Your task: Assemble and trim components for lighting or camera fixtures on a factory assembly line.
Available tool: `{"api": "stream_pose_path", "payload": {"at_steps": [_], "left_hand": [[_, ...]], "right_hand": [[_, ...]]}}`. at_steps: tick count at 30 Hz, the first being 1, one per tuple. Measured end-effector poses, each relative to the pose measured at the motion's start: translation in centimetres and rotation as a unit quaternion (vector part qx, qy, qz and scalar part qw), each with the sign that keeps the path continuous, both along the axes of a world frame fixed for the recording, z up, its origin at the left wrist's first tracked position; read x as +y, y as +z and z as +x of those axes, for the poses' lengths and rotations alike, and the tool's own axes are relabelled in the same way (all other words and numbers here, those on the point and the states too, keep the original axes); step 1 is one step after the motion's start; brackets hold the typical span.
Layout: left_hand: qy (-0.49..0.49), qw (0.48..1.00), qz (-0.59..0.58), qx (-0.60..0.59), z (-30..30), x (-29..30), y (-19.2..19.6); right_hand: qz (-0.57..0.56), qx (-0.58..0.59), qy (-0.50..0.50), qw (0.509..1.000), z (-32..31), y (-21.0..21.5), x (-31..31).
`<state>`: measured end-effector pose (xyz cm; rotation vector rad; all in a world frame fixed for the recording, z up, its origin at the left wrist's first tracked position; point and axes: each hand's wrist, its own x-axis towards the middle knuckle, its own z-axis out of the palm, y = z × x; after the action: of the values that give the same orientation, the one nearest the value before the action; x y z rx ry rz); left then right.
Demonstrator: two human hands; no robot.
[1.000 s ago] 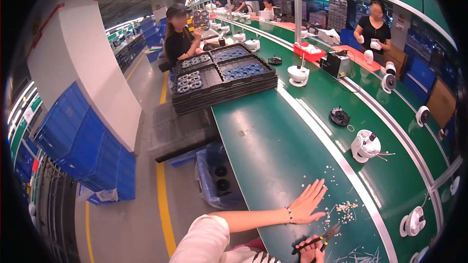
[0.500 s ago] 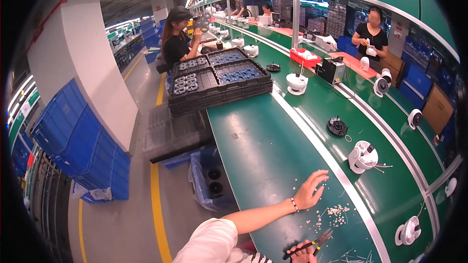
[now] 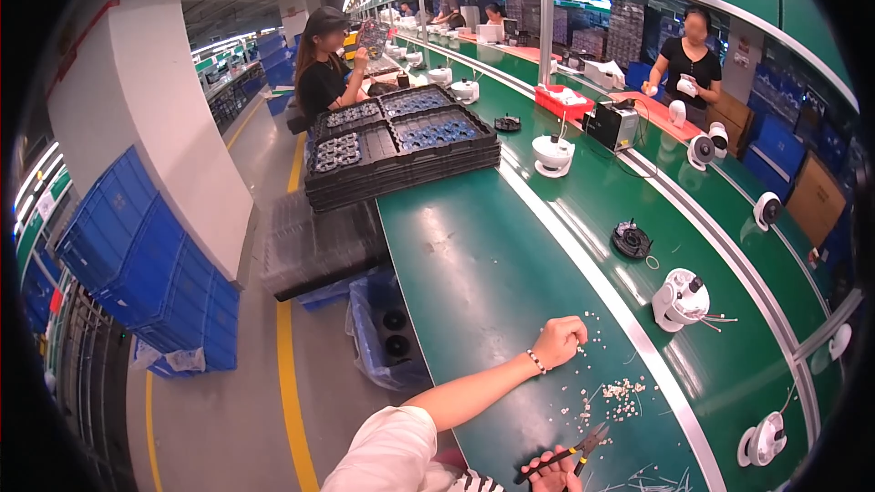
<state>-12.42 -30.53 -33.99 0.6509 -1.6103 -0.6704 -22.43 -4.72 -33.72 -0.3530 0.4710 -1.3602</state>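
My left hand (image 3: pixel 558 340) rests low over the green worktop (image 3: pixel 456 260), its fingers curled in with the tips beside a few small white pieces (image 3: pixel 589 317); whatever they may hold is hidden. At the lower edge my right hand (image 3: pixel 550 472) is closed on diagonal cutters (image 3: pixel 592 440) with black and yellow handles, their jaws pointing away to the right and parted a little. Between the two hands lies a loose scatter of tiny white pieces (image 3: pixel 623 394). Thin white strips (image 3: pixel 652 480), perhaps cable tie ends, lie to the right of the cutters.
Stacked black trays (image 3: pixel 410 164) of parts occupy the worktop's far end. Beyond a metal rail, a green conveyor carries a white camera-like housing (image 3: pixel 676 301) with wires and a black round part (image 3: pixel 631 239). A lined blue bin (image 3: pixel 369 337) stands at left. Two co-workers are nearby.
My left hand has gone from spread fingers to curled ones and sits slightly farther left. The cutters stay in my right hand, shifted slightly left. The head view has turned a little.
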Motion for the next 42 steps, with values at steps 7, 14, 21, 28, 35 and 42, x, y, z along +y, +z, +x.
{"api": "stream_pose_path", "payload": {"at_steps": [7,14,21,28,35,42], "left_hand": [[-0.004,1.0,-0.007,-0.009,0.0,0.1,0.5],[0.001,1.0,0.011,-0.019,0.4,0.4,0.5],[0.048,0.999,-0.023,0.007,1.0,0.1,0.9],[0.072,0.996,-0.004,0.047,1.0,2.7,1.4],[0.144,0.981,0.121,0.041,1.9,1.7,-0.9],[0.133,0.964,0.218,0.078,2.0,1.0,-0.7]], "right_hand": [[0.02,0.006,-0.001,1.0,0.3,0.8,-0.1],[0.017,0.012,-0.014,1.0,0.7,1.1,-0.6],[-0.009,0.041,0.004,0.999,0.2,0.1,-0.8],[0.029,0.013,-0.036,0.999,-0.2,0.1,-0.6],[0.008,-0.028,-0.022,0.999,0.2,0.4,-0.9],[-0.002,0.003,-0.006,1.0,0.0,-0.1,-1.6]]}}
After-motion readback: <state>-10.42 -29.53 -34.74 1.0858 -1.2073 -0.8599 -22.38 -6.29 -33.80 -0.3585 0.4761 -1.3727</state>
